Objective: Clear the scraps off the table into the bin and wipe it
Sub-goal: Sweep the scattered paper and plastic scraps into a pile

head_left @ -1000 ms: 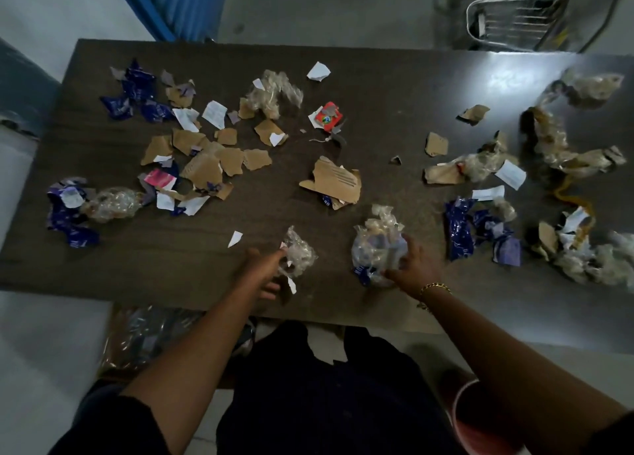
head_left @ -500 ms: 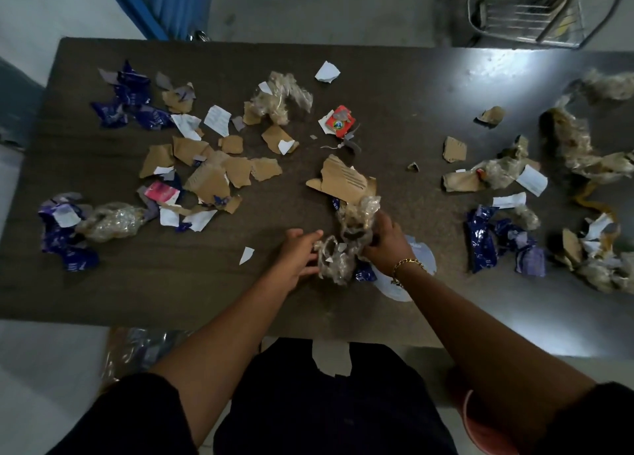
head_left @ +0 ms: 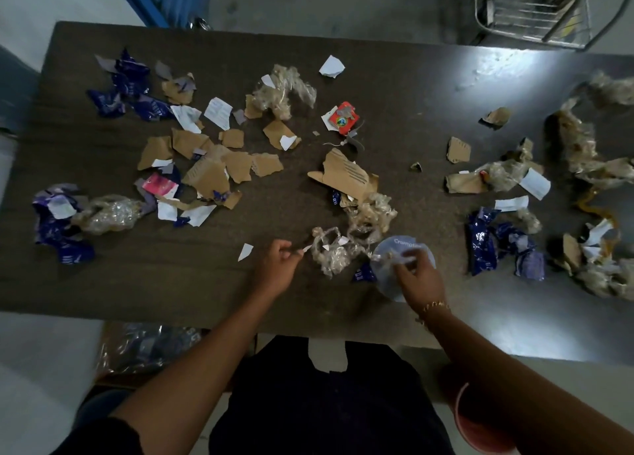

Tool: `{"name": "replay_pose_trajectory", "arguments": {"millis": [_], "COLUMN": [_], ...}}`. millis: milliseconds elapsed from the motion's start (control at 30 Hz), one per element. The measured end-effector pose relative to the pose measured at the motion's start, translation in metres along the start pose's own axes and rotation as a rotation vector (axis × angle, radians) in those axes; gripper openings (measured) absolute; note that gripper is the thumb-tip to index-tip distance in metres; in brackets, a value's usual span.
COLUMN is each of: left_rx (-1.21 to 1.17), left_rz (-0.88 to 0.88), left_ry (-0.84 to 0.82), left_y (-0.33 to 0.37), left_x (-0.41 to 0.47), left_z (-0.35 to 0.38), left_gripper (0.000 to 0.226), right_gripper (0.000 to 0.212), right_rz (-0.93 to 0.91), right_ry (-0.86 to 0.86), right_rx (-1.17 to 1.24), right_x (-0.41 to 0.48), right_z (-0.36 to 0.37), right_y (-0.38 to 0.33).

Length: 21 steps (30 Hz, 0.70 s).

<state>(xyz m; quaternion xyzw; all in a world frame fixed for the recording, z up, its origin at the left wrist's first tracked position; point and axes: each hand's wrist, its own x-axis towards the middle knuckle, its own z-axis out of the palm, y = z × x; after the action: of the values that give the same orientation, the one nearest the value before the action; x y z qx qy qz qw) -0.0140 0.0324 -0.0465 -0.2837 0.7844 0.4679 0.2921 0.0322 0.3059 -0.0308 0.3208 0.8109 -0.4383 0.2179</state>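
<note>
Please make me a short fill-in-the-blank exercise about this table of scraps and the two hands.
1. The gold bracelet is on the ____ wrist.
2. The left hand and the right hand each pinch crumpled clear ____.
3. The small packet beyond the hands is ____.
Missing words: right; plastic; red.

On the table [head_left: 411, 87], cardboard pieces [head_left: 212, 166] lie in the left half, wrappers [head_left: 127, 87] toward the far left corner. A plastic wad [head_left: 338, 252] sits near the middle of the near edge, with a disc [head_left: 408, 247] just right of it. More scraps [head_left: 590, 248] crowd the right edge.
</note>
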Motion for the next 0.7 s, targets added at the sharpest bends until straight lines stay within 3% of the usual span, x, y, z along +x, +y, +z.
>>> {"name": "replay_pose_trajectory", "arguments": {"millis": [67,200,300,400,467,533,600,667,700], "left_rx": [-0.176,-0.307,-0.4,-0.417,-0.328,-0.188,0.01,0.246,0.321], "left_rz": [-0.211,-0.369,-0.363,-0.277,-0.243,-0.138,0.139,0.353,0.354], "left_ry": [-0.117,-0.299,-0.3,-0.296,-0.28,-0.164,0.105,0.353,0.442], "left_y": [0.006,0.024,0.037,0.043,0.038,0.022,-0.007,-0.036,-0.047], "left_x": [-0.011,-0.026,-0.025,-0.021,-0.018,-0.018,-0.018,-0.02,-0.019], "left_z": [0.006,0.024,0.038,0.039,0.032,0.022,0.007,-0.01,-0.017], "left_gripper": [0.023,0.03,0.043,0.036,0.029,0.017,0.017,0.046,0.061], "right_gripper": [0.015,0.011,0.014,0.011,0.005,0.01,0.017,0.045,0.06], "right_rz": [0.207,0.252,0.21,0.142,0.013,-0.231,-0.449,-0.517,-0.519], "right_ry": [-0.114,-0.173,-0.197,-0.218,-0.115,0.125,0.285,0.275,0.242], "right_rx": [0.18,0.307,0.342,0.346,0.156,-0.109,-0.212,-0.3,-0.36], "right_x": [-0.016,-0.021,-0.002,0.011,0.009,0.008,0.012,0.024,0.032], "right_z": [0.013,0.036,0.041,0.036,0.028,0.018,0.01,0.005,0.004], "right_y": [0.013,0.001,-0.022,-0.038,-0.04,-0.035,-0.03,-0.031,-0.033]}}
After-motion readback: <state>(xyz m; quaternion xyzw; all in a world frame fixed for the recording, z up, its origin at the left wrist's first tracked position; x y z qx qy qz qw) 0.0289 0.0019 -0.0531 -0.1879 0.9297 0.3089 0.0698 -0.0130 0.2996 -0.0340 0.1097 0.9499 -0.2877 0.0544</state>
